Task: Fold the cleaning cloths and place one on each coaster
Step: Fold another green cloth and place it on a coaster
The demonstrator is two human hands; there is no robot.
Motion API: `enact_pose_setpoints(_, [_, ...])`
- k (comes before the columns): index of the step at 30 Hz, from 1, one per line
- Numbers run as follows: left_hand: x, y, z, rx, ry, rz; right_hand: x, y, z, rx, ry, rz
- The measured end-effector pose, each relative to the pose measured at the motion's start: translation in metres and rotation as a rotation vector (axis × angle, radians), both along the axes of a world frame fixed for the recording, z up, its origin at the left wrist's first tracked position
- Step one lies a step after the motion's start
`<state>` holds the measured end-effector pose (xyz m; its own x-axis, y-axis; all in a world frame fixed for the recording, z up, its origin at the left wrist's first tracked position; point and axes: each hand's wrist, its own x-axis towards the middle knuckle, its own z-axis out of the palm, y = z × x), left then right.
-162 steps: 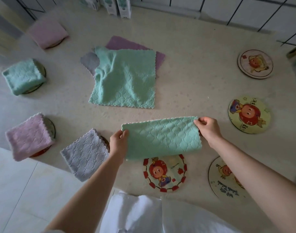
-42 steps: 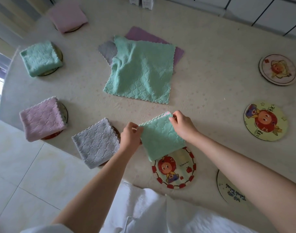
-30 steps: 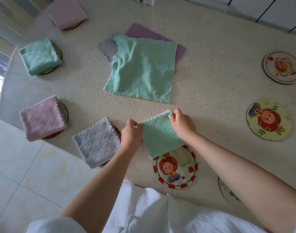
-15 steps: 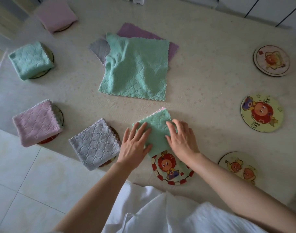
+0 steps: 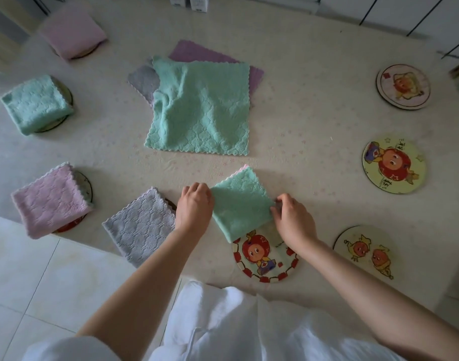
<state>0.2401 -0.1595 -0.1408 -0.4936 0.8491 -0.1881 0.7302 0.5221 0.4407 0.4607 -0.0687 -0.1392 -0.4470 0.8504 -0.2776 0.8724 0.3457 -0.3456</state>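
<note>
Head view looks down on a cream patterned table (image 5: 314, 105) where both bare hands work at the near edge. The left hand (image 5: 194, 205) pinches the left side of a folded green cloth (image 5: 240, 204), fingers curled around its edge; the right hand (image 5: 292, 218) grips the cloth's right corner the same way. This folded green cloth sits tilted, its near corner overlapping the far rim of a red-bordered coaster (image 5: 266, 257) near the table's front edge, most of the coaster uncovered.

Just left of the left hand, a folded grey cloth (image 5: 139, 226) covers a coaster at the front edge. Further left, a folded pink cloth (image 5: 51, 200) lies on another coaster, close to the table's left edge. A folded green cloth on the left (image 5: 35, 102) rests on a coaster beyond it, and a blurred pink cloth (image 5: 73, 35) covers one at the far left corner.

At the table's middle, an unfolded green cloth (image 5: 202, 113) lies spread over a grey cloth (image 5: 141, 80) and a purple cloth (image 5: 197, 52), whose edges show beside it.

Along the right side, three coasters lie bare: a two-figure coaster (image 5: 364, 252) near the front, a yellow coaster (image 5: 394, 166) beyond it, and a pale coaster (image 5: 403, 87) towards the far right.
</note>
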Motion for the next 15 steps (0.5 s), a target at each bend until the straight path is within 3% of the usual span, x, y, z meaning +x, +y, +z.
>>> enact_pose_setpoints(7, [-0.017,0.038,0.003,-0.485,-0.173,0.09,-0.018,0.008,0.008,-0.281,0.069,-0.181])
enact_pose_setpoints(11, [-0.022,0.042,0.008,-0.527,-0.274,0.119,-0.022,0.014,0.018,-0.516,0.188,-0.332])
enact_pose_setpoints(15, [-0.017,0.039,0.025,-0.417,-0.554,0.245,-0.003,0.012,0.037,-0.585,0.277,-0.359])
